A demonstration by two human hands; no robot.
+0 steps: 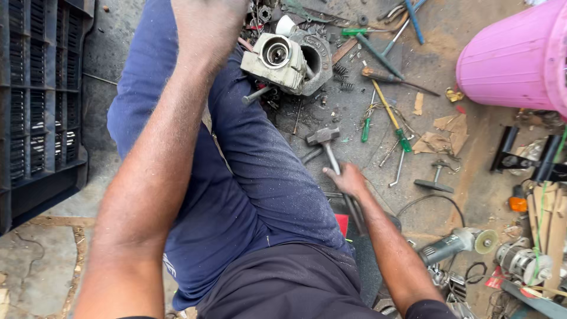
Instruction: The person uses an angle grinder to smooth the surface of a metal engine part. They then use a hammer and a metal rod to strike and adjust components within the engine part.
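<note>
My right hand (347, 179) is closed around the metal handle of a hammer (322, 136) that lies on the dirty ground beside my right leg, its head pointing away from me. My left arm reaches up the frame and my left hand (207, 20) rests on my raised knee in blue trousers. Its fingers are cut off by the top edge. Just beyond the knee sits a pale metal engine part (282, 59) with a round bore, leaning against a dark casing (319, 56).
Screwdrivers with green handles (403, 140) and other hand tools lie scattered beyond the hammer. A pink bucket (514, 59) stands at top right, an angle grinder (452, 245) lies at lower right, and a black plastic crate (41, 106) fills the left.
</note>
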